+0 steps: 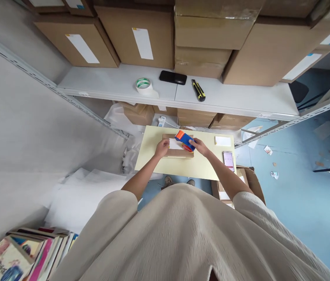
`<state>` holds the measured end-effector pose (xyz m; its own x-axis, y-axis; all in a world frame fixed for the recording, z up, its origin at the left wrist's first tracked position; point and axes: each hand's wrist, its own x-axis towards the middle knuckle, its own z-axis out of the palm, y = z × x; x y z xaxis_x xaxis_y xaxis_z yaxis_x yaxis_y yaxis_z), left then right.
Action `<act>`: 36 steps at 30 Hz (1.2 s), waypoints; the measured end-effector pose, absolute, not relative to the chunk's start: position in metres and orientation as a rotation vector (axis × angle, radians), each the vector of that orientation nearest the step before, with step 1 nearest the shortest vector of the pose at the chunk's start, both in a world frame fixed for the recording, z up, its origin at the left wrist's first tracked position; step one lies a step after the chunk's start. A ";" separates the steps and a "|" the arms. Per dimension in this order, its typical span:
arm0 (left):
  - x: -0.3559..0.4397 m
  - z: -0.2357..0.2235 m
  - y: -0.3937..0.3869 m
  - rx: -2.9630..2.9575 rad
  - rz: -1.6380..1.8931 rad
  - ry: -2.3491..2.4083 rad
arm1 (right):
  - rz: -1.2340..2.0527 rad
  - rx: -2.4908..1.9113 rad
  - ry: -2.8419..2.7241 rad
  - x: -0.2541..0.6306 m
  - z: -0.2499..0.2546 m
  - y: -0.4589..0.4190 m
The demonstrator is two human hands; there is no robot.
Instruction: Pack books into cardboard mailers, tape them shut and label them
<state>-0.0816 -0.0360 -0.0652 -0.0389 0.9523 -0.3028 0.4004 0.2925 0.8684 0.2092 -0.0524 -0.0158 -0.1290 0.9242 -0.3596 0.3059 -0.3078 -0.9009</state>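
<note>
A small brown cardboard box (179, 153) with a white label (176, 144) on its top lies on the pale yellow table (150, 162). My right hand (199, 146) grips a blue and orange tape dispenser (185, 138), holding it over the right part of the box. A red roll shows at the dispenser's underside. At the box's left end is my left hand (162, 148), its fingers closed together by the label's left edge. Whether those fingers pinch anything is too small to make out.
On the table's right lie a white label stack (222, 141) and a phone (228, 160). The shelf (109, 84) ahead bears a tape roll (144, 86), a black phone-like object (172, 77), a utility knife (198, 90) and several cartons. An open carton (252, 181) stands below right; books (40, 253) lie lower left.
</note>
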 end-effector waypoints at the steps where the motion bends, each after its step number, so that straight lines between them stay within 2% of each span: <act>1: -0.085 -0.066 -0.033 1.239 0.750 1.595 | 1.471 -1.601 -1.399 0.207 -0.016 -0.055; 6: -0.085 -0.056 -0.012 1.042 0.732 1.500 | 1.436 -1.649 -1.464 0.209 -0.018 -0.065; 13: -0.065 -0.026 0.003 1.017 0.651 1.334 | 1.159 -1.862 -1.614 0.223 -0.026 -0.070; 23: -0.039 -0.008 0.007 1.110 0.607 1.313 | 1.304 -1.632 -1.570 0.228 -0.023 -0.078; 29: -0.028 -0.007 0.007 1.220 0.581 1.434 | 1.288 -1.724 -1.583 0.230 -0.022 -0.082; 36: -0.001 0.003 0.019 1.292 0.408 1.475 | 1.010 -1.984 -1.773 0.242 -0.017 -0.092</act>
<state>-0.0011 0.0194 0.0034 0.1715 0.8589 -0.4825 0.4895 0.3507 0.7984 0.2420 -0.0924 -0.0171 -0.0055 0.9532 -0.3022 0.7462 -0.1973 -0.6358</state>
